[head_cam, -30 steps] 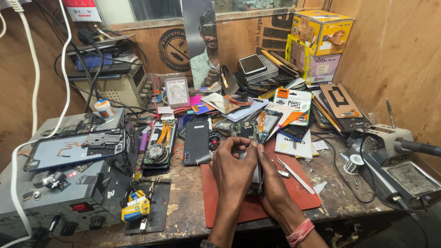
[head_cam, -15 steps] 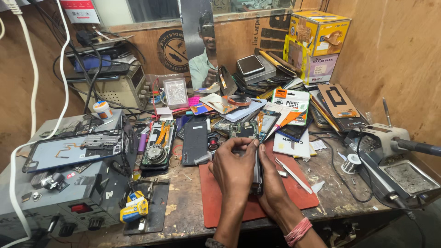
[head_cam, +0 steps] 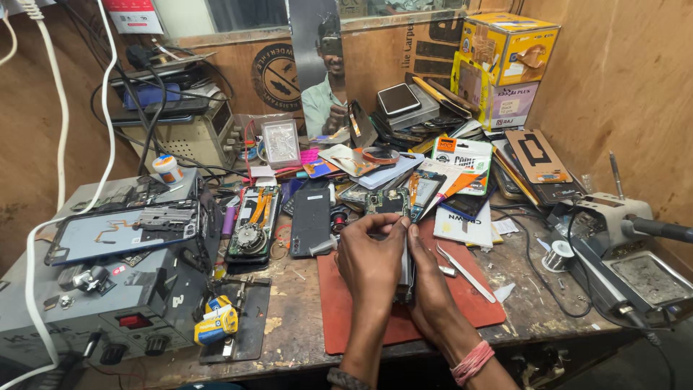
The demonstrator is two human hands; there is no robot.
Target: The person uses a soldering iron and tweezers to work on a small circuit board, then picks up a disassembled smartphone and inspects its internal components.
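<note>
With the dark phone (head_cam: 406, 269) stood on edge over the red mat (head_cam: 346, 318) on the table (head_cam: 289, 339), gripped between the left hand (head_cam: 372, 263) and right hand (head_cam: 431, 285), it seems wise to keep both hands clamped evenly while thumbs work along the top edge.

The phone (head_cam: 406, 269) held edge-on between the left hand (head_cam: 369, 261) and right hand (head_cam: 430, 283) is mostly hidden by both palms; its face cannot be read. Both forearms are cut off by the lower edge. The soldering station (head_cam: 635, 271) runs past the right edge. Small parts on the red mat (head_cam: 473, 307) are too small to identify.
</note>
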